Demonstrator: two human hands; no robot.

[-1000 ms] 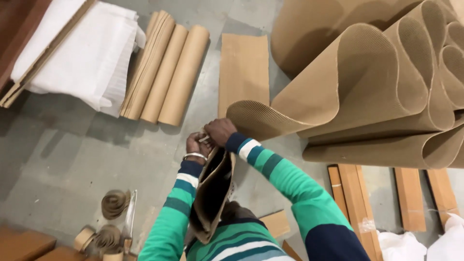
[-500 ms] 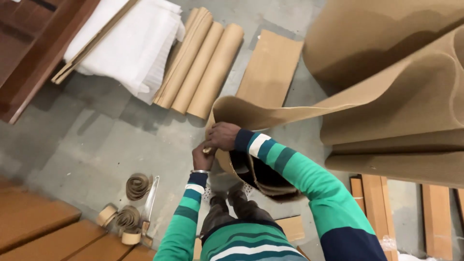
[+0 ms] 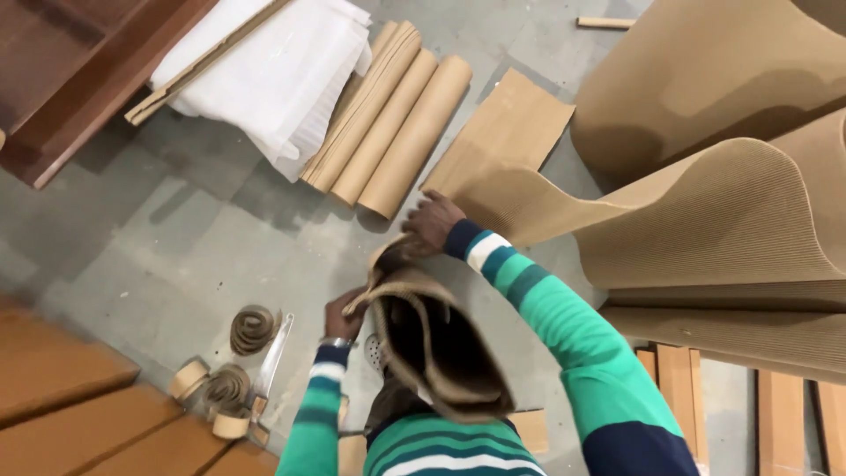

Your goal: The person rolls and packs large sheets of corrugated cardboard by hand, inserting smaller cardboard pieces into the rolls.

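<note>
Corrugated sheet [image 3: 441, 344] — brown, ribbed, curled between hands.

Beside the tan cardboard rolls [image 3: 388, 123], a white foam sheet [image 3: 282, 79] is seen; green, white and navy stripes are shown on the sleeves [image 3: 564, 326].

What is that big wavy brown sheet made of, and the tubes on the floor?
The wavy sheet looks like corrugated cardboard: matte brown with fine ribs running across it. The three tubes look like rolled paper or cardboard, smooth and tan; which one is hard to tell.
</note>
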